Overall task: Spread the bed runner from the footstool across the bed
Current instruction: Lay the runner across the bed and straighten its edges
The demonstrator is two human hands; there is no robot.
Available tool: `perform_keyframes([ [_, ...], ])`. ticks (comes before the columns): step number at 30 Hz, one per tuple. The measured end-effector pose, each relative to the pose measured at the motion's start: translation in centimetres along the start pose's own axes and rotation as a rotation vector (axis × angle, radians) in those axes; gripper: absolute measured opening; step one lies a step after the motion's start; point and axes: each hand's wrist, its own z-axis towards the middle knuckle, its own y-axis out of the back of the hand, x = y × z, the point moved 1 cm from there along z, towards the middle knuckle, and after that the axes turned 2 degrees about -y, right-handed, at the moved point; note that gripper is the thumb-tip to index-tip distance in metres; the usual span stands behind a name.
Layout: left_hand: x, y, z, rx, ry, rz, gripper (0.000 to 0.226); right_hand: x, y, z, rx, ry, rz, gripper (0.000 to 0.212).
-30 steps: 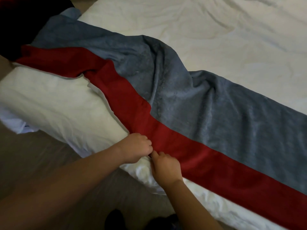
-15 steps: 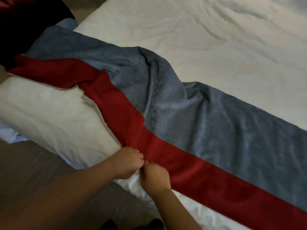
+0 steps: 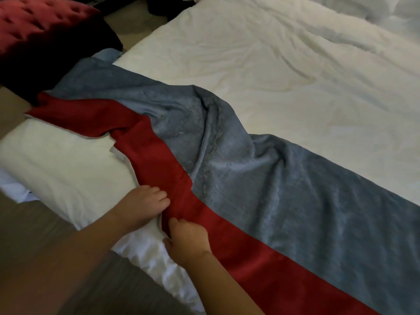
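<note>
Bed runner [image 3: 261, 189], grey with a red band, lies across the bed [image 3: 272, 64]. At the left its end sits crooked and rumpled just beside the red footstool [image 3: 41, 35], with a deep fold in the grey part. At the near edge the left hand [image 3: 145, 205] and the right hand [image 3: 188, 242] each grasp the red hem. Rightward the cloth lies flat. Straightening seems to be the step in hand; the next move probably calls for drawing the hem towards the bed's edge to flatten the fold.

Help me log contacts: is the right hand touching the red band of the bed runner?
Touching. The head view shows the right hand lying on the red band of the bed runner at its near edge, with its fingers curled into the fabric.
</note>
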Motion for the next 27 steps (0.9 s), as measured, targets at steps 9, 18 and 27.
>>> perform_keyframes([
  [9, -0.2, -1.7, -2.1, 0.116, -0.117, -0.027, 0.032, 0.6, -2.0, -0.6, 0.148, 0.045, -0.023, 0.018],
  [18, 4.7, -2.0, -3.4, 0.024, -0.155, -0.070, 0.028, 2.4, -0.7, 1.5, 0.031, -0.020, 0.059, 0.027],
  [27, 13.2, -2.1, -3.5, -0.028, -0.226, -0.080, 0.012, 7.6, -1.1, 8.6, -0.101, -0.260, 0.072, 0.024],
])
